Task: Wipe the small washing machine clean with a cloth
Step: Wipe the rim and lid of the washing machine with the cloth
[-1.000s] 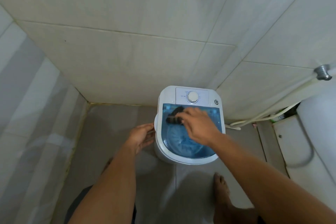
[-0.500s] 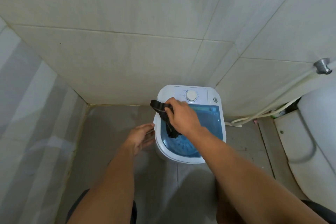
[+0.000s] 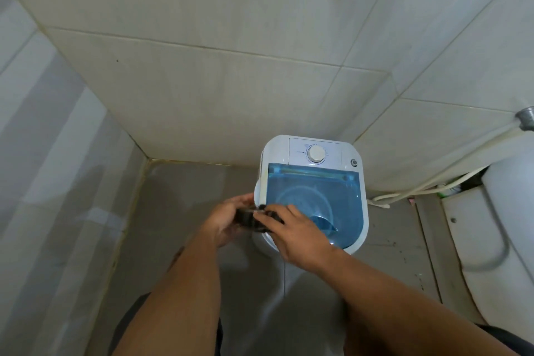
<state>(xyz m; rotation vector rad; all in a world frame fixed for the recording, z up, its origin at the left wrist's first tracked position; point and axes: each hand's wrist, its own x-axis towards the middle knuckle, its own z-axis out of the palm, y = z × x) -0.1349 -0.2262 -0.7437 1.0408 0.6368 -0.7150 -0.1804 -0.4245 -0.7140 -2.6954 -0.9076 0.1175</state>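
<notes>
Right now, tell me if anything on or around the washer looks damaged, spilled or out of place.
Nothing is plainly damaged or spilled. The washing machine stands upright with its blue lid closed. The only blemish is brownish staining along the floor grout at the wall.

No text, brand or number can be read anywhere in the head view. The white control panel [image 3: 315,151] at the back of the small washing machine [image 3: 310,196] carries tiny dark markings ringed around its round dial [image 3: 315,153], but they are too small and blurred to make out
</notes>
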